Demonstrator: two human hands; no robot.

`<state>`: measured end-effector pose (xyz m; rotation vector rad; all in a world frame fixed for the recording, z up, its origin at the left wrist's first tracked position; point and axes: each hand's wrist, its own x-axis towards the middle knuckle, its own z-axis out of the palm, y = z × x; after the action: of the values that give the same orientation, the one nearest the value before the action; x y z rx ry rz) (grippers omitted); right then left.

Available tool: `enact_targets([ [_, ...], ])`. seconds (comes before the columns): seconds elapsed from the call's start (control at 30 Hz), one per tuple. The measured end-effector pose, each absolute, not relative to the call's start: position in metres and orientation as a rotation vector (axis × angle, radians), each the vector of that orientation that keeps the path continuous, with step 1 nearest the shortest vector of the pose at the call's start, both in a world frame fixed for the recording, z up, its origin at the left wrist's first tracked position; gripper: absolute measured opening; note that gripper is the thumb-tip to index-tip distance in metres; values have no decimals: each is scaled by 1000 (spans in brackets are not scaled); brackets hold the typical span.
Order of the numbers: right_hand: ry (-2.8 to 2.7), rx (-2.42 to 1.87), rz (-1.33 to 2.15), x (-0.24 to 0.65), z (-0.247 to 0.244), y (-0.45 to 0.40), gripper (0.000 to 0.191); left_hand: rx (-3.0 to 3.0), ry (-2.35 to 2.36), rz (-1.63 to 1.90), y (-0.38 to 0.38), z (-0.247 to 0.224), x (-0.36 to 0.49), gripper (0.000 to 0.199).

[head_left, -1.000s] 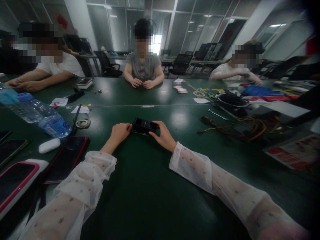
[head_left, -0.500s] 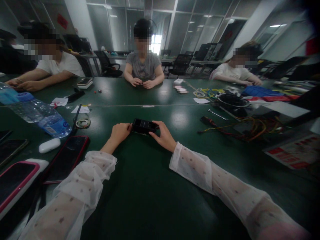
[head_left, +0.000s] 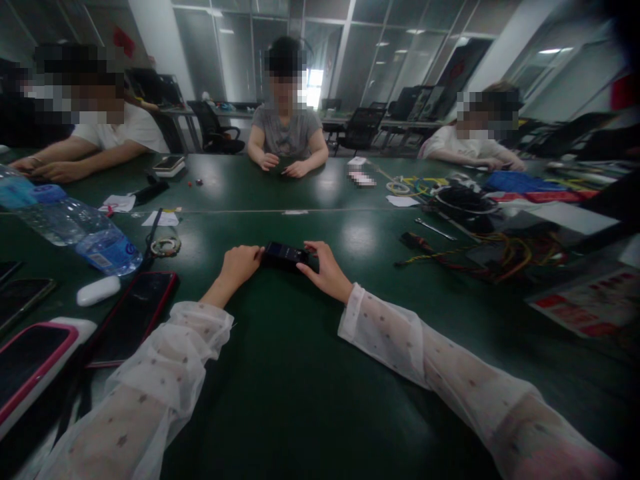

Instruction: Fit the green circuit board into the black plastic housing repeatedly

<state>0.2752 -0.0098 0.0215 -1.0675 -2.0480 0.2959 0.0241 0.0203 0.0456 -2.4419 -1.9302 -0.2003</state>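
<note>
From here I see my left hand (head_left: 241, 263), fingers curled tight on one end of a smooth black box (head_left: 286, 254); my right hand (head_left: 327, 267) grips the other, thumb and forefinger parted around it — underside hidden. Sheer spotted sleeves (head_left: 380, 325) trail behind the fingers; glossy green table (head_left: 300, 373) beneath, glass walls (head_left: 240, 57) beyond.

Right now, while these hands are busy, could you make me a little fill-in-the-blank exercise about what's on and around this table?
1. The left hand and right hand are at opposite ends of a small ____ device.
2. The phone just right of the small white case has a ____ edge.
3. The person straight across the table wears a ____ shirt.
4. The wrench lies in the ____ half of the picture.

Missing words: black; red; grey; right.
</note>
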Motion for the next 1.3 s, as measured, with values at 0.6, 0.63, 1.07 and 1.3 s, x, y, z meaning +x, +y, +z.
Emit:
enact_targets([
  [0.6, -2097, -1088, 312, 276, 25, -10, 53, -2458, -1912, -229, 21, 45, 23, 50],
  [0.63, -2107, -1094, 311, 276, 25, -10, 52, -2454, -1915, -221, 21, 45, 23, 50],
  [1.07, -2147, -1065, 357, 278, 25, -9, 51, -2436, -1931, -180, 19, 47, 24, 47],
  [1.3, -2155, -1003, 403, 279, 23, -8, 54, -2472, -1901, -218, 19, 47, 22, 43],
])
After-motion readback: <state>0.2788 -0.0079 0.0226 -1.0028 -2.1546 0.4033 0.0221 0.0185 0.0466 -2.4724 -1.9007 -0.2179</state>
